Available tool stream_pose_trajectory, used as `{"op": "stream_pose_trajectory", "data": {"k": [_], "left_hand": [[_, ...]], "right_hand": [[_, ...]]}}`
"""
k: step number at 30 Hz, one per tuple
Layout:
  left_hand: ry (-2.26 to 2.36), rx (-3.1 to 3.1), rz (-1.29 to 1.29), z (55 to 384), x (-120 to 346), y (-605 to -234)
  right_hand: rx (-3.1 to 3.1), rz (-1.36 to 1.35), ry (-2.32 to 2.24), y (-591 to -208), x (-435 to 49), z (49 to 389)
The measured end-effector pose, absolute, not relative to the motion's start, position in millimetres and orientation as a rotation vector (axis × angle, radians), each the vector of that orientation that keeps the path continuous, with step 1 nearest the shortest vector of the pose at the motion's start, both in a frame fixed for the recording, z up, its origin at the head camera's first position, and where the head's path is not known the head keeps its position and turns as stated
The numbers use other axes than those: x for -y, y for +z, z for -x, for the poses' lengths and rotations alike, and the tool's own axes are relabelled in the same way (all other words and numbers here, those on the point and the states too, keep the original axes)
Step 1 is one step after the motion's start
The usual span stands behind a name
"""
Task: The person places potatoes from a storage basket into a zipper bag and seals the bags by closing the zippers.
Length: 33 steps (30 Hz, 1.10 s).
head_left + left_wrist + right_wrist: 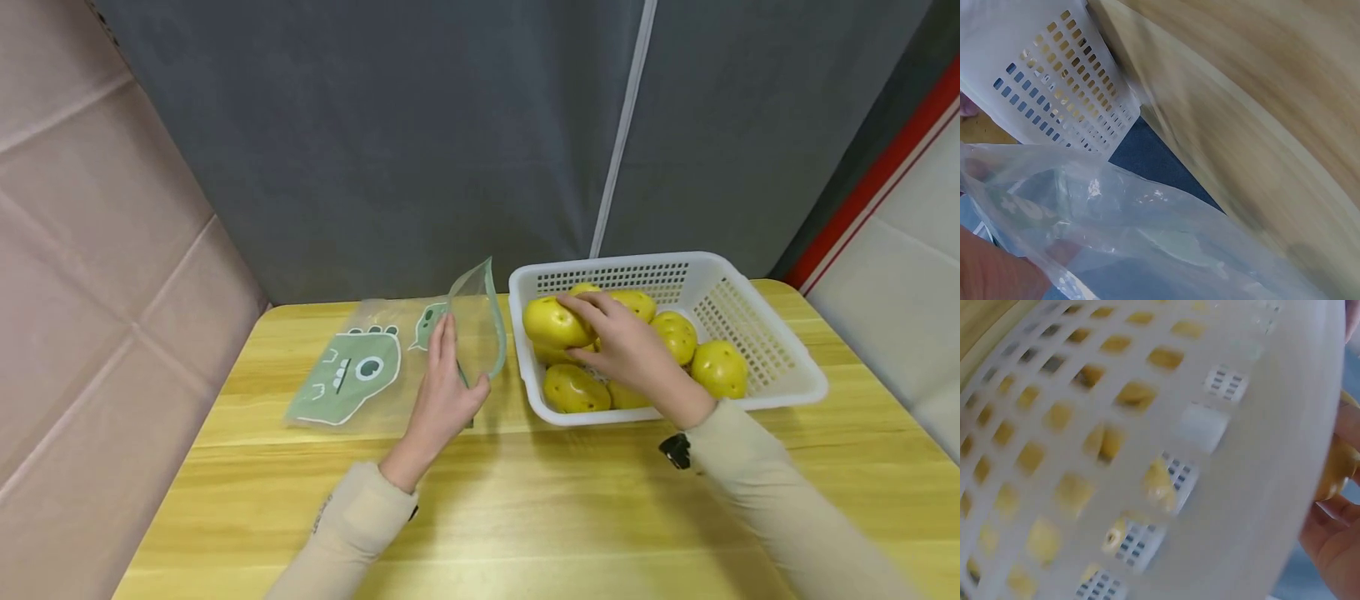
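A clear zip bag with a green cartoon monster print lies on the table, its mouth raised and spread at the right end. My left hand is at that mouth, fingers straight and thumb spread away from them, touching the plastic. In the left wrist view the clear film covers part of the fingers. My right hand grips a yellow potato above the left side of a white basket. The right wrist view shows this potato beyond the basket rim, partly hidden by fingers.
Several more potatoes lie inside the basket, mostly toward its left and front. The wooden table ends at a grey curtain behind. A pinkish padded wall stands on the left, a white one on the right.
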<state>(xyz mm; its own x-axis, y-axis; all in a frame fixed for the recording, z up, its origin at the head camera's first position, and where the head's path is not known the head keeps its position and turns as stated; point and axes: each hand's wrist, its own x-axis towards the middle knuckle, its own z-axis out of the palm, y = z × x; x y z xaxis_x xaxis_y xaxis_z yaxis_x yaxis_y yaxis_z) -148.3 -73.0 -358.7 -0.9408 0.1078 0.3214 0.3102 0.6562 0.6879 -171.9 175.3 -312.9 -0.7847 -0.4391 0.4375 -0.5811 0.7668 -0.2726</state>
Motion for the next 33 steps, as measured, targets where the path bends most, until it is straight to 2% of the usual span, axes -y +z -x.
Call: {"op": "stream_pose_trajectory", "data": {"k": [25,33], "left_hand": [[-1.14,2.521,0.499,145,65,-356],[-1.235,2.501,0.481,144,66,-353]], "right_hand": [[2.568,-0.948,0.482,-316,-124,172],[2.564,-0.958,0.477,-319,-115,173]]}}
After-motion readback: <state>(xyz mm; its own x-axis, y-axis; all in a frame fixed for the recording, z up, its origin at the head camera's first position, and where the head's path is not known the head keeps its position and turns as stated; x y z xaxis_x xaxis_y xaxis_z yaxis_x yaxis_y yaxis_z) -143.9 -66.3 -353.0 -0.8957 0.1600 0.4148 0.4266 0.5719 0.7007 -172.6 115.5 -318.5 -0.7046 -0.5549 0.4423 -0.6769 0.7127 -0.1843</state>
